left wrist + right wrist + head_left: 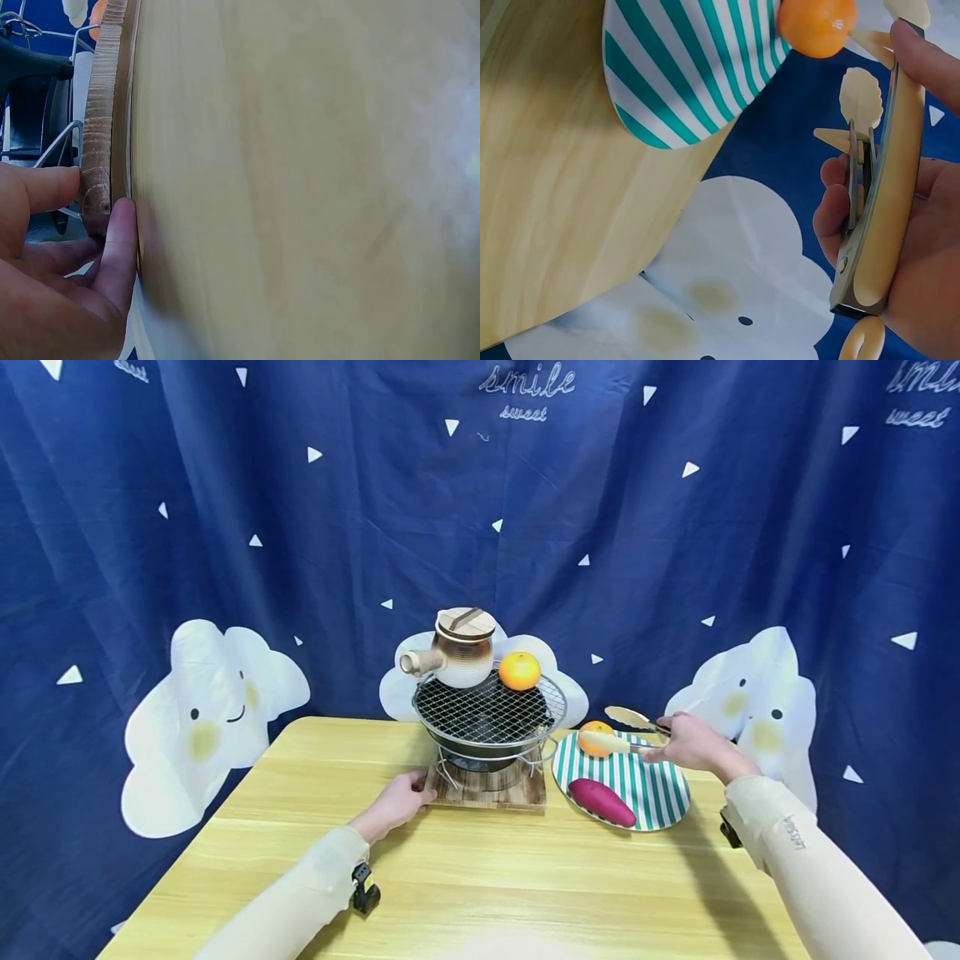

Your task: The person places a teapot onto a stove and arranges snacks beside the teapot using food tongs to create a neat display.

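Our left hand (pixel 397 802) pinches the near-left corner of the wooden board (pixel 487 797). Up and right of it, the grill (pixel 468 714) already bears a pot (pixel 465 668) and one orange (pixel 519 671). Left of our right hand (pixel 693 743), the striped plate (pixel 663 789) has a sweet potato (pixel 602 802) and second orange (pixel 594 727), seemingly left to handle; this hand grips tongs (pixel 628 718), tips parted by that orange, not yet clamped.

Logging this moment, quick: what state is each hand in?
Left hand: closed, gripping the wooden board by a corner.
Right hand: closed, holding the tongs.
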Demonstrator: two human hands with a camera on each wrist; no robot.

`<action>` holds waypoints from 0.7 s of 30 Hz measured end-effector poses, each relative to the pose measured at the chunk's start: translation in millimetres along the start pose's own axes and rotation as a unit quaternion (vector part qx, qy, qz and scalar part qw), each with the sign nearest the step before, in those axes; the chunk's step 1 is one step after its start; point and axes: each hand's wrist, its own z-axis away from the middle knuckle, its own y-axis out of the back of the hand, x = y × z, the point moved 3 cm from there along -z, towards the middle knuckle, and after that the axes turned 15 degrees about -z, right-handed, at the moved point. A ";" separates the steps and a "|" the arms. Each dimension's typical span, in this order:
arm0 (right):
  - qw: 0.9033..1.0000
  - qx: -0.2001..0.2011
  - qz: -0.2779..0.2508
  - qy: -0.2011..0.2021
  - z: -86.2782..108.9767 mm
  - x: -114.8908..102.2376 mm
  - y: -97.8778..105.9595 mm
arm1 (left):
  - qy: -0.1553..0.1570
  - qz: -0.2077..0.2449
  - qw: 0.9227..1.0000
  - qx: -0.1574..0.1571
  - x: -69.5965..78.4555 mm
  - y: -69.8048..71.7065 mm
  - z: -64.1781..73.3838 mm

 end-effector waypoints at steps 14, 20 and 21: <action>0.999 0.007 0.038 0.004 -4.1 3.9 -9.6 | -0.004 -0.009 1.000 0.003 -0.9 0.8 -0.9; 0.999 0.006 0.033 -0.005 -5.8 7.3 -12.0 | -0.002 -0.009 1.000 0.001 1.5 1.9 -0.6; 0.999 0.005 0.032 -0.005 -6.0 7.5 -12.2 | -0.003 -0.010 1.000 0.001 1.7 1.8 -0.6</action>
